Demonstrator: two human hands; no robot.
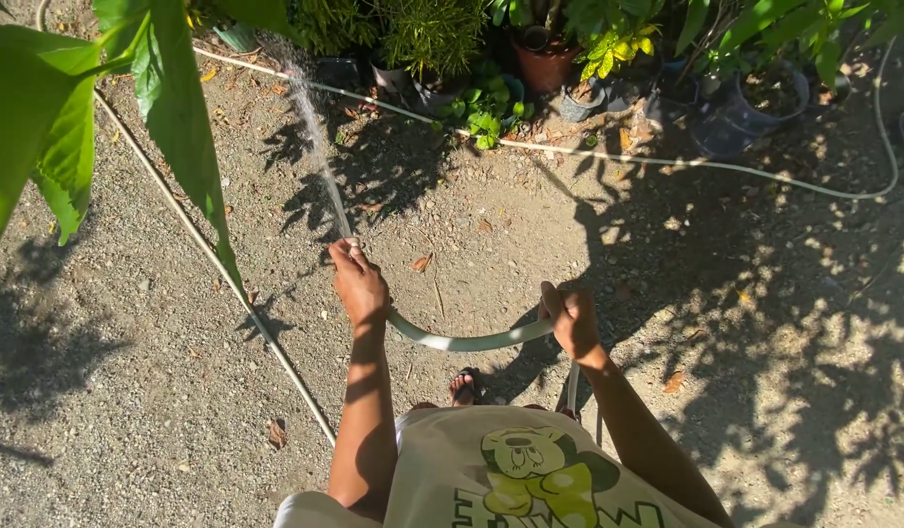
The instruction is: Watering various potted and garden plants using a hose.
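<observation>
I have my left hand (359, 284) clenched around the end of the pale garden hose (466, 341), thumb pressed over the mouth so the water (315, 137) leaves as a thin, flat jet arcing up and away toward the potted plants (545, 59) lined along the far edge of the gravel ground (139, 372). My right hand (572, 318) is closed on the same hose a little further back, so a slack curve of it sags between the two hands; that second grip seems to take the weight and let me steer the tip freely. From the right hand the hose drops down past my sandalled foot (463, 387). More of the hose runs in a long loop across the ground, passing in front of the pots and down the left side. A big green leaf (41, 127) hangs close to the camera at upper left, and tree shadow dapples the right side.
</observation>
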